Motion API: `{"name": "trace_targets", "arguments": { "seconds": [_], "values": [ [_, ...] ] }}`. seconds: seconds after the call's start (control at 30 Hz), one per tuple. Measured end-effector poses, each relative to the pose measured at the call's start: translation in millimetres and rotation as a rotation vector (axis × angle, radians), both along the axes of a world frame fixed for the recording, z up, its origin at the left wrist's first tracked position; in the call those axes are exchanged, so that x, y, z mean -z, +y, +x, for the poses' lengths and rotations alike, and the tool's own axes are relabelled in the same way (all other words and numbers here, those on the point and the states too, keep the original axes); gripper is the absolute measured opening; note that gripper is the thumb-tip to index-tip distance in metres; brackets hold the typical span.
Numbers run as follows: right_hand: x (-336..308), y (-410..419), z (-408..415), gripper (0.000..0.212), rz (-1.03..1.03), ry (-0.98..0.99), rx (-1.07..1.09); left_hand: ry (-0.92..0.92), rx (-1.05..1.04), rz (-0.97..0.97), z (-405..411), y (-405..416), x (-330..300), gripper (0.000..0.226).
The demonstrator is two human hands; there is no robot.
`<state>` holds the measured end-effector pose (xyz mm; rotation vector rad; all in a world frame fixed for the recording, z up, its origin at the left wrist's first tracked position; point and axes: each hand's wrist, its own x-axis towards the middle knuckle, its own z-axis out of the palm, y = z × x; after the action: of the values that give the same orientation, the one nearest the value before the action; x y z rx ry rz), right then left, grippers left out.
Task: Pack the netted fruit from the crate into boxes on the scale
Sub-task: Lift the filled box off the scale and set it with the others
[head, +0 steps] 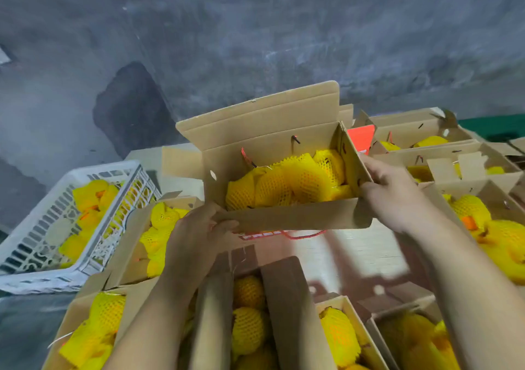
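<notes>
I hold an open cardboard box (264,145) filled with fruit in yellow foam nets (287,183), lifted above the other boxes. My left hand (196,236) grips the near left corner of its front flap. My right hand (397,196) clasps the right side wall. The lid flap stands up at the back. A white plastic crate (37,244) with more netted fruit (88,196) sits at the left. No scale can be made out.
Open boxes of netted fruit surround me: several at the bottom (250,318), one at the left (159,227), more at the right (477,213). A red carton (360,138) stands behind the held box. Grey concrete floor (255,43) lies beyond.
</notes>
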<state>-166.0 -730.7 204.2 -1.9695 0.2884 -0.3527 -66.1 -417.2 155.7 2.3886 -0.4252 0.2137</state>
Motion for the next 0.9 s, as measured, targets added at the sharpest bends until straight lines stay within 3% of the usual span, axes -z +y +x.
{"name": "trace_targets", "arguments": {
  "seconds": [0.27, 0.5, 0.73, 0.9],
  "values": [
    [-20, 143, -18, 0.089, 0.067, -0.081, -0.283, -0.049, -0.245, -0.074, -81, 161, -19, 0.017],
    [-27, 311, -27, 0.081, 0.004, -0.088, -0.445, 0.003, -0.367, -0.082, -149, 337, -21, 0.026],
    [-15, 496, -32, 0.071, 0.081, -0.046, -0.549, -0.057, -0.519, -0.039, -193, 515, -28, 0.025],
    [19, 583, -28, 0.071, 0.163, 0.047, -0.467, 0.008, -0.538, 0.0, -185, 606, -30, 0.025]
  ]
}}
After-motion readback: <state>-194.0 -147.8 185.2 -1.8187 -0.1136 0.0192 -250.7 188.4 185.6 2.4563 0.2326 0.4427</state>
